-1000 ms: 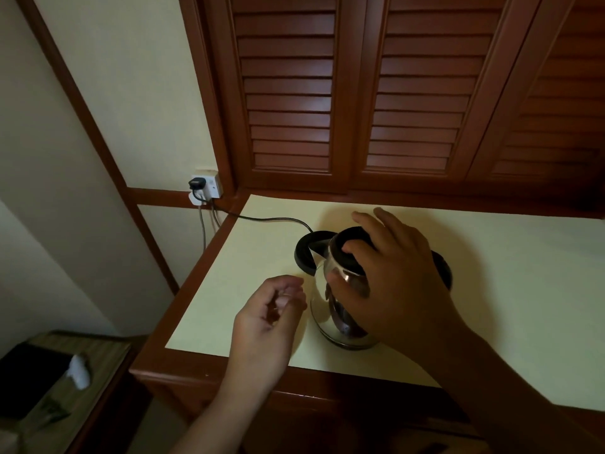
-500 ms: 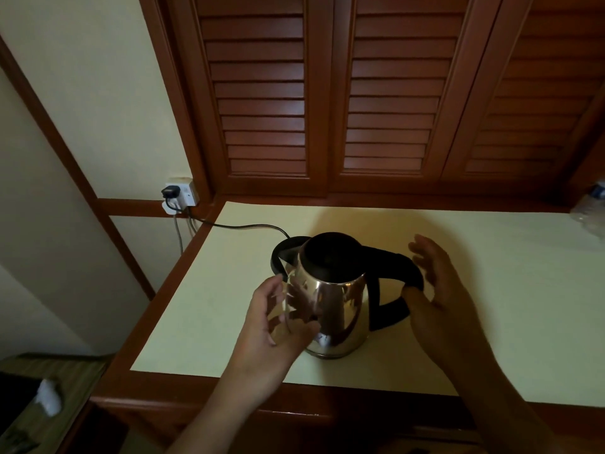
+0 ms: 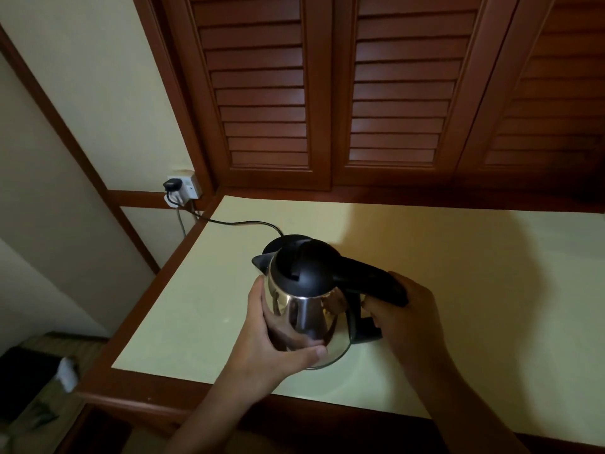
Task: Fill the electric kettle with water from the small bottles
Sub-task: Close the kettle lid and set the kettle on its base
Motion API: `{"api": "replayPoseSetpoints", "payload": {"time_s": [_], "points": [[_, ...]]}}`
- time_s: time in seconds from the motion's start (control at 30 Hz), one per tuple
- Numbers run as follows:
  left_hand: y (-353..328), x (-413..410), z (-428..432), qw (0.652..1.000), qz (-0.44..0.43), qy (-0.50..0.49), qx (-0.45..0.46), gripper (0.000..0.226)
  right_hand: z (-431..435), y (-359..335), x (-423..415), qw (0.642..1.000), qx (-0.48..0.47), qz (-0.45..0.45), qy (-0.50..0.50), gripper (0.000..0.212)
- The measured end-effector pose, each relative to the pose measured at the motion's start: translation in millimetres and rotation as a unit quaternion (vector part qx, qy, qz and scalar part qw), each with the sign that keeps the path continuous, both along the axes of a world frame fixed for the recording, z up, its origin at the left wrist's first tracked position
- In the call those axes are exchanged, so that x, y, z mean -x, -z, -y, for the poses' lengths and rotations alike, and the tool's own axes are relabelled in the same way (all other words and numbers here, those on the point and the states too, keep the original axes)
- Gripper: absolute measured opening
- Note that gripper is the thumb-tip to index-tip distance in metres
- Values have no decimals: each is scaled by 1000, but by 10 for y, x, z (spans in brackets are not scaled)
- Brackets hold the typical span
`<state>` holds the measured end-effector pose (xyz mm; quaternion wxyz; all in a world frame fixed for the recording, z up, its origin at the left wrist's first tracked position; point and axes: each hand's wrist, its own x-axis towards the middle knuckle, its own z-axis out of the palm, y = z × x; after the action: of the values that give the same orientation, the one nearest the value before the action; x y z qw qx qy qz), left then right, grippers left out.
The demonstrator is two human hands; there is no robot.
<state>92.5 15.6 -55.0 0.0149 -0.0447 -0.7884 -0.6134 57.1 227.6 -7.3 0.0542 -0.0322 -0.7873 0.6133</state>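
A shiny steel electric kettle [image 3: 307,314] with a black lid and black handle stands near the front of the pale yellow counter [image 3: 458,273]. Its lid is down. My left hand [image 3: 275,342] wraps around the kettle's steel body from the left and front. My right hand [image 3: 402,309] grips the black handle on the right side. The black base [image 3: 278,244] shows just behind the kettle. No water bottles are in view.
A black cord [image 3: 242,222] runs from the base to a wall socket [image 3: 185,188] at the back left. Brown louvred cabinet doors [image 3: 327,93] rise behind the counter. A wooden edge [image 3: 137,398] borders the counter's front. A low table [image 3: 39,381] sits at the lower left.
My right hand left the lid, swung to the right and closed on the handle. My left hand moved in and took hold of the kettle's body. The kettle has come forward off its base.
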Motion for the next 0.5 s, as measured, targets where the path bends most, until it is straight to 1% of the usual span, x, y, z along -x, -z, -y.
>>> {"api": "replayPoseSetpoints", "payload": {"time_s": [0.03,0.07,0.13,0.17,0.2,0.3,0.33,0.43,0.5], "points": [[-20,-6,-18,1000,-7,-8,5,118,13,-8,14,1000,25,2,-5,4],[-40,-9,-29,1000,-15,-14,9,115,27,-11,34,999,44,0,-8,9],[-81,-4,-27,999,-26,-22,6,110,50,-26,76,998,59,-7,-9,31],[-123,7,-23,999,-31,-22,2,109,56,-54,95,997,71,-7,-12,39],[-170,35,-14,999,-38,-24,-1,109,65,-84,125,996,85,-10,-11,39],[-300,206,28,998,-46,-31,-5,110,111,-176,291,996,91,-23,-5,14],[-339,288,57,998,-50,-31,2,110,135,-199,380,996,87,-29,-1,10],[-411,580,162,998,-56,-35,22,114,234,-256,659,995,86,-38,19,10],[-428,757,216,997,-59,-36,30,115,312,-277,824,995,86,-34,28,14]]}}
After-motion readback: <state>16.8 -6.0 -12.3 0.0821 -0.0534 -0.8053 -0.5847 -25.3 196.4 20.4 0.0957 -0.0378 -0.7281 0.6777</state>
